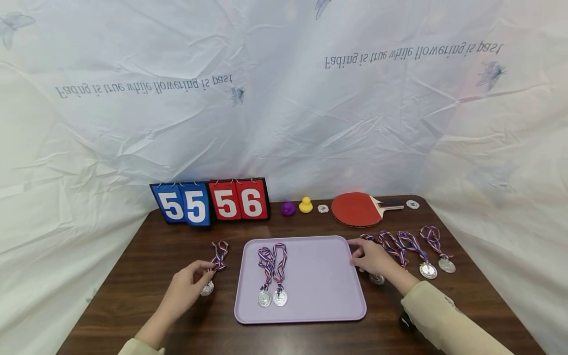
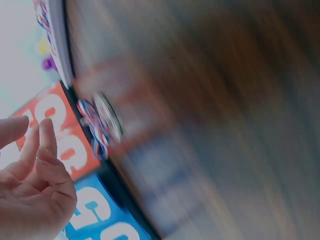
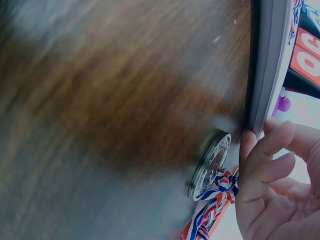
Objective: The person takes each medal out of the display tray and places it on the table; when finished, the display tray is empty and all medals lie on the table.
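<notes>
My left hand [image 1: 188,286] is over a silver medal [image 1: 207,288] with a striped ribbon [image 1: 219,256], left of the tray. In the left wrist view, the thumb and fingers stand apart with nothing between them, and the medal [image 2: 107,116] lies beyond them on the table. My right hand [image 1: 374,257] is at the right edge of the lilac tray [image 1: 319,318], holding its rim [image 3: 265,70] at the fingertips. Close under this hand lies another silver medal [image 3: 210,165]. Two medals [image 1: 272,298] with ribbons lie side by side on the tray's left half.
Right of the tray lie more medals [image 1: 428,270] with ribbons, one [image 1: 446,264] farthest right. Along the back are a scoreboard [image 1: 213,202], a purple duck [image 1: 288,208], a yellow duck [image 1: 305,205], a white chip [image 1: 323,208], a red table tennis paddle [image 1: 356,209] and another chip [image 1: 412,204].
</notes>
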Demonstrator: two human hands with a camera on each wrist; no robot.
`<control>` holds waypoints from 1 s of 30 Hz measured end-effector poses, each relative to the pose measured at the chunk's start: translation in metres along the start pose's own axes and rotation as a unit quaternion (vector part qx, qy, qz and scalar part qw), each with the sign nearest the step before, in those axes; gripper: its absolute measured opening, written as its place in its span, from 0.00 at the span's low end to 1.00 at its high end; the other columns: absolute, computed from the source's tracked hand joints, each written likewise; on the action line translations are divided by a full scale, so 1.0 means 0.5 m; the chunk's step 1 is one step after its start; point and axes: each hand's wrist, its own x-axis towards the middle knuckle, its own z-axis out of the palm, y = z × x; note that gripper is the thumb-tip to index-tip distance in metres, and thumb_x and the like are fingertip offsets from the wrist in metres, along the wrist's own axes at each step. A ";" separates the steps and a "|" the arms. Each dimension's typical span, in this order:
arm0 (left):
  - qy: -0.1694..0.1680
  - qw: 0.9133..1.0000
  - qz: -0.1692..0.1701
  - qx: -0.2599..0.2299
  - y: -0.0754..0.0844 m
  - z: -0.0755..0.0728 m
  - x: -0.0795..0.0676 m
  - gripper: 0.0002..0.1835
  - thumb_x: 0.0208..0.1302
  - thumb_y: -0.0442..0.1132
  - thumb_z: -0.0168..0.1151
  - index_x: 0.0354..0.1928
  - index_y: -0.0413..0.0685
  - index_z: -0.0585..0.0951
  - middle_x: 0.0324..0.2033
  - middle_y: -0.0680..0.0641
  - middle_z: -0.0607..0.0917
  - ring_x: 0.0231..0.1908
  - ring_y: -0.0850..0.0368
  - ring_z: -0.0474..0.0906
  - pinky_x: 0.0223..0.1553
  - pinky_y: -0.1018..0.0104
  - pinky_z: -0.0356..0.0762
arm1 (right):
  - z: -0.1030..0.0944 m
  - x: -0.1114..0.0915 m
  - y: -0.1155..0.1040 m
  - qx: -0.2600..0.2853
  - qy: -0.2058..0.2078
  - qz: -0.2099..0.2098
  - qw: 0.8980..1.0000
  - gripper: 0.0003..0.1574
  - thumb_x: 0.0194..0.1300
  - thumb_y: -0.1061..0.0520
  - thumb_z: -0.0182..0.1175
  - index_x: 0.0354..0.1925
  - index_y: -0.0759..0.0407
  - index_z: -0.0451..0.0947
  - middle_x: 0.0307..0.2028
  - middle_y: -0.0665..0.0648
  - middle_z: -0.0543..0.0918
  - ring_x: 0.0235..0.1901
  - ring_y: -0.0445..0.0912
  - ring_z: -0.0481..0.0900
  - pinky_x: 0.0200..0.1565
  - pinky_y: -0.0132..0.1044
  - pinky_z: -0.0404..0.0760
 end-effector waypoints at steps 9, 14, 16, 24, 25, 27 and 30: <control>-0.062 0.995 0.055 -0.061 0.055 0.065 -0.032 0.06 0.55 0.38 0.62 0.36 0.49 0.81 0.20 0.56 0.75 0.20 0.62 0.68 0.21 0.70 0.66 | -0.001 -0.001 0.001 -0.003 0.002 -0.001 1.000 0.34 0.51 0.64 0.62 0.58 0.61 0.66 0.24 0.53 0.76 0.16 0.45 0.73 0.23 0.37 0.72; -0.089 0.989 0.106 -0.052 0.066 0.088 -0.041 0.07 0.55 0.37 0.63 0.36 0.45 0.81 0.19 0.57 0.74 0.20 0.65 0.67 0.21 0.72 0.67 | 0.000 0.000 0.001 -0.002 0.001 0.001 1.000 0.34 0.52 0.64 0.63 0.58 0.61 0.66 0.24 0.53 0.76 0.16 0.46 0.73 0.23 0.37 0.72; -0.100 0.987 0.117 -0.046 0.072 0.095 -0.040 0.08 0.55 0.38 0.63 0.36 0.45 0.81 0.19 0.57 0.74 0.20 0.65 0.67 0.21 0.72 0.67 | 0.000 0.000 0.001 -0.005 0.001 0.003 1.000 0.34 0.52 0.64 0.63 0.58 0.61 0.66 0.24 0.52 0.76 0.16 0.45 0.73 0.23 0.37 0.72; -0.128 0.981 0.141 -0.026 0.098 0.115 -0.030 0.08 0.54 0.41 0.63 0.34 0.46 0.83 0.19 0.58 0.76 0.18 0.67 0.68 0.18 0.72 0.66 | 0.001 0.002 0.002 -0.005 -0.001 0.007 1.000 0.34 0.52 0.64 0.63 0.58 0.60 0.66 0.24 0.52 0.76 0.16 0.45 0.73 0.22 0.37 0.72; -0.131 0.981 0.142 -0.021 0.099 0.117 -0.029 0.08 0.54 0.41 0.63 0.34 0.46 0.83 0.19 0.59 0.75 0.18 0.68 0.68 0.18 0.72 0.66 | 0.001 0.001 0.002 -0.004 -0.001 0.006 1.000 0.34 0.52 0.64 0.63 0.58 0.60 0.66 0.24 0.52 0.76 0.16 0.45 0.73 0.22 0.37 0.72; -0.133 0.980 0.145 -0.009 0.100 0.121 -0.026 0.08 0.53 0.42 0.64 0.33 0.47 0.83 0.18 0.60 0.75 0.18 0.69 0.68 0.19 0.73 0.66 | 0.002 0.001 0.002 -0.004 -0.001 0.004 1.000 0.33 0.52 0.64 0.62 0.58 0.60 0.66 0.24 0.52 0.76 0.16 0.45 0.73 0.22 0.37 0.72; -0.139 0.980 0.145 -0.001 0.101 0.125 -0.021 0.07 0.51 0.41 0.65 0.32 0.47 0.82 0.18 0.60 0.74 0.18 0.69 0.67 0.19 0.73 0.65 | 0.002 -0.001 0.001 -0.005 0.001 0.002 1.000 0.33 0.52 0.64 0.63 0.58 0.61 0.66 0.24 0.52 0.76 0.16 0.45 0.73 0.23 0.37 0.72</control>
